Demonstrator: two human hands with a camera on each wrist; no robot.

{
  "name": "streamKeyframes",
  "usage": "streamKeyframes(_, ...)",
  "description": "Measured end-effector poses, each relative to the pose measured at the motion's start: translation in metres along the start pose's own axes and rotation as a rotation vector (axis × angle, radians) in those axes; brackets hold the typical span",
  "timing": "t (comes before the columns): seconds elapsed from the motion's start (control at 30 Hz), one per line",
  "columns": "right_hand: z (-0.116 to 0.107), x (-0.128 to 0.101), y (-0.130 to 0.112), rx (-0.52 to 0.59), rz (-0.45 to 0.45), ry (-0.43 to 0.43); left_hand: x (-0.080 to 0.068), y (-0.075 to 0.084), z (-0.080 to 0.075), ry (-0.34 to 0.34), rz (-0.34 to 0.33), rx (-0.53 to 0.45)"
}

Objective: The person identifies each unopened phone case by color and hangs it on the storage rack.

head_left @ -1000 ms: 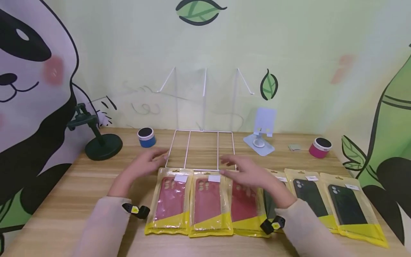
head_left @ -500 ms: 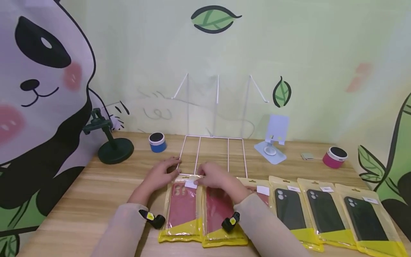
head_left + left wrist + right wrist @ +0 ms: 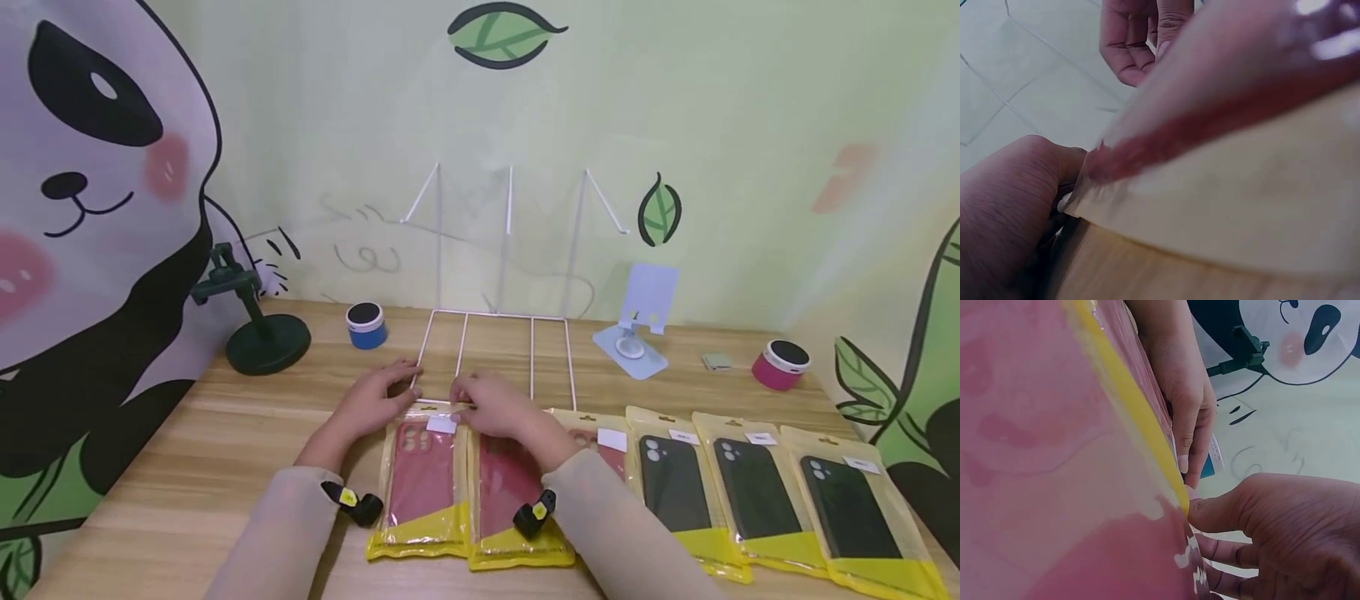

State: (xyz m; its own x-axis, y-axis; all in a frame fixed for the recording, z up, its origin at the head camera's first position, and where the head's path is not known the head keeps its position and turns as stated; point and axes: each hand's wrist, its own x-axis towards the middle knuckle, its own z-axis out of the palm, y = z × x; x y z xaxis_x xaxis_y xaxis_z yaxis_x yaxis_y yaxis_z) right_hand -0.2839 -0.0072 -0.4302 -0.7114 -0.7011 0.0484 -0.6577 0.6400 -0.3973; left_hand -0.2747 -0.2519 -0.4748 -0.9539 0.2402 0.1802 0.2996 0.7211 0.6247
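In the head view a row of flat yellow-edged packages lies along the front of the table. My left hand (image 3: 366, 406) touches the upper left corner of the leftmost package (image 3: 422, 483), which holds a red phone case. My right hand (image 3: 498, 408) is at that package's upper right corner, over the top of the second red phone case package (image 3: 504, 492). In the right wrist view its thumb and fingers meet a package edge, apart from each other. A gap shows between my left thumb and fingers. The fingertips are partly hidden.
Behind the packages stands a white wire rack (image 3: 533, 358) with upright hooks. Several packages with dark phone cases, such as this one (image 3: 757, 492), lie at right. A dark green stand (image 3: 267, 343), a blue speaker (image 3: 367, 329), a light phone stand (image 3: 648, 296) and a pink speaker (image 3: 780, 367) stand farther back.
My right hand has moved left from the third package to the first two. My left hand has come nearer the leftmost package's top corner. Over the last half second both hands barely move.
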Motion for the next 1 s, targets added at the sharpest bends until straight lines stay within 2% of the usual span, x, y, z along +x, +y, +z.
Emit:
streamKeyframes(0.4, 0.001, -0.002, 0.000, -0.044, 0.001, -0.017, 0.005, 0.004, -0.001, -0.016, -0.021, -0.014)
streamKeyframes(0.53, 0.003, -0.002, 0.001, -0.031, 0.023, -0.007, 0.006, 0.004, 0.000, -0.017, -0.024, -0.010)
streamKeyframes(0.67, 0.004, 0.000, 0.004, -0.013, 0.003, 0.001, 0.006, 0.004, -0.001, -0.022, -0.036, -0.025)
streamKeyframes(0.77, -0.002, 0.000, 0.004, 0.114, -0.028, 0.011, 0.006, 0.003, -0.004, -0.038, -0.090, -0.118)
streamKeyframes(0.9, -0.026, -0.005, -0.002, 0.376, -0.024, 0.059, 0.004, 0.001, -0.010, -0.052, -0.190, -0.364)
streamKeyframes(0.93, -0.034, -0.008, -0.005, 0.443, -0.013, 0.077, 0.004, 0.001, -0.011, -0.041, -0.210, -0.412)
streamKeyframes(1.0, -0.052, -0.013, -0.011, 0.556, -0.003, 0.136, 0.003, -0.001, -0.011, -0.002, -0.216, -0.439)
